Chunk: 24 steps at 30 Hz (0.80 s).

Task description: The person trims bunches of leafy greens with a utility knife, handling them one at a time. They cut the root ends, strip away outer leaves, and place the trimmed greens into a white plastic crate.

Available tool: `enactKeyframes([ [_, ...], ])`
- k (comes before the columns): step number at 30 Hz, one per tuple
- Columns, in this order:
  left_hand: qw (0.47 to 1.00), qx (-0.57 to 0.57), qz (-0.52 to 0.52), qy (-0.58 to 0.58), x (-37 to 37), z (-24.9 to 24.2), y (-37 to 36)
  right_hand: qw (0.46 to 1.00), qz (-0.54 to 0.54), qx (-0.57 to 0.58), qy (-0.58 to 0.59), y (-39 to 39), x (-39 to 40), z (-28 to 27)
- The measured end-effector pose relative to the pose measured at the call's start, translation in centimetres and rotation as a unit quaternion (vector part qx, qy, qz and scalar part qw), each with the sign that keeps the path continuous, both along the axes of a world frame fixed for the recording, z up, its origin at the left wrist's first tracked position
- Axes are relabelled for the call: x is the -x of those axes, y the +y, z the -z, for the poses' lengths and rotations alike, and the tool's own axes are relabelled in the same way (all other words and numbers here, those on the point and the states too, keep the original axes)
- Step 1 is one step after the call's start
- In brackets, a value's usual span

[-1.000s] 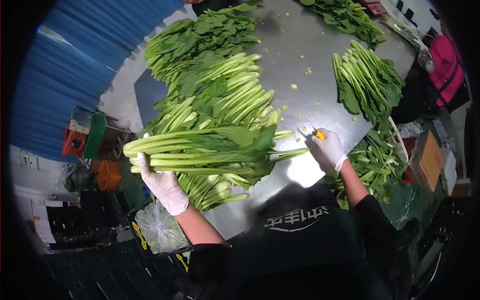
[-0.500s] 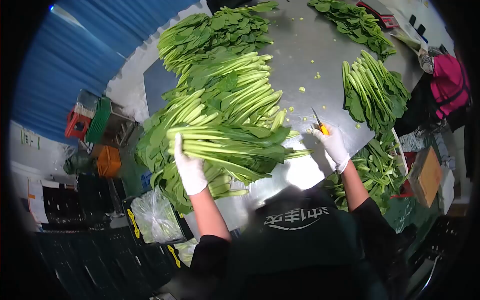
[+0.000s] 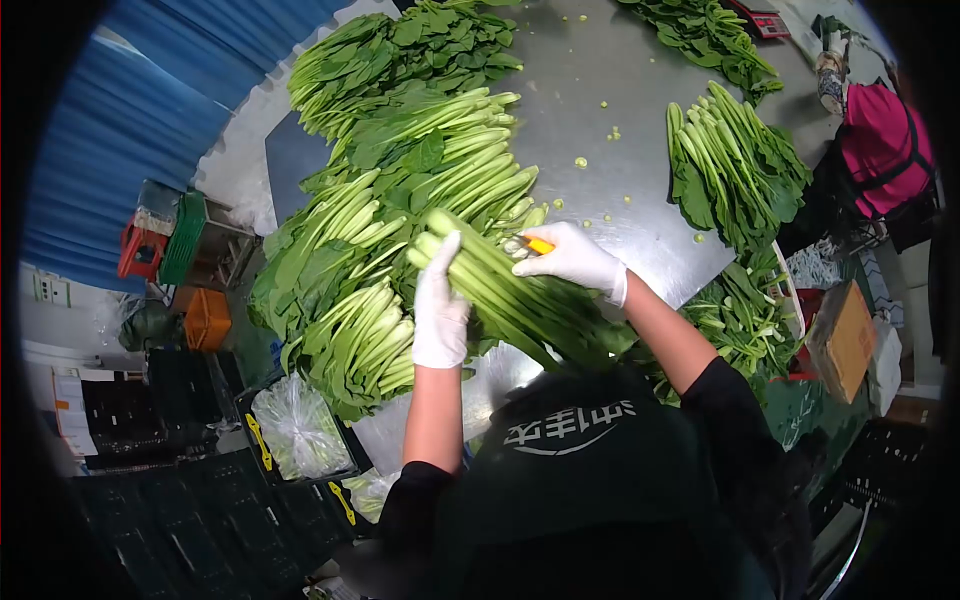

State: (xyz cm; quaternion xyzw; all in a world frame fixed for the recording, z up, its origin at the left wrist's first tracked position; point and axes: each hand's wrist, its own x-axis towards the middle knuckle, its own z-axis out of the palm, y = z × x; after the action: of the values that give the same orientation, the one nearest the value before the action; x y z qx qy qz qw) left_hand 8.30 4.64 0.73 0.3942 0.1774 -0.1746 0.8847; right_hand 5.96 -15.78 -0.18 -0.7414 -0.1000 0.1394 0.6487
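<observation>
My left hand (image 3: 442, 310), in a white glove, is wrapped around the stalks of a bunch of leafy greens (image 3: 500, 290). The cut stalk ends point up and left, and the leaves hang toward my apron. Gripped in my gloved right hand (image 3: 580, 262) is a small knife with an orange handle (image 3: 540, 245), close over the stalks of that bunch. Its blade points left and is hard to make out against the greens. Just left of my hands lies a long heap of greens (image 3: 350, 225) with pale stalks facing right.
The steel table (image 3: 610, 60) carries small cut stalk pieces (image 3: 581, 162). Another stack of greens (image 3: 735, 165) lies on the right, with loose greens (image 3: 745, 325) below. A person in a pink garment (image 3: 880, 150) is at the right. A bagged crate (image 3: 300, 425) stands at lower left.
My left hand has moved right with the bunch and turned its stalk ends upward. My right hand has brought the knife left to the bunch. The view has shifted slightly.
</observation>
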Motion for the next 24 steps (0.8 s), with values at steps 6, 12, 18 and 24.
enactKeyframes([
  [6,0.996,-0.067,0.022,-0.046,0.6,0.0,-0.4,0.993,0.002,-0.102,0.059,0.8,-0.2,0.5],
  [12,0.984,-0.126,0.050,-0.113,1.6,-1.8,-3.5,0.978,0.061,-0.189,0.067,0.6,0.9,-1.3],
  [18,0.977,-0.101,0.167,-0.090,1.6,-3.5,-4.9,0.983,0.180,-0.029,0.020,-0.8,3.0,-1.4],
  [24,0.919,-0.250,0.196,-0.232,1.6,-3.1,-5.4,0.970,0.208,0.109,-0.059,-4.0,6.6,-4.0],
])
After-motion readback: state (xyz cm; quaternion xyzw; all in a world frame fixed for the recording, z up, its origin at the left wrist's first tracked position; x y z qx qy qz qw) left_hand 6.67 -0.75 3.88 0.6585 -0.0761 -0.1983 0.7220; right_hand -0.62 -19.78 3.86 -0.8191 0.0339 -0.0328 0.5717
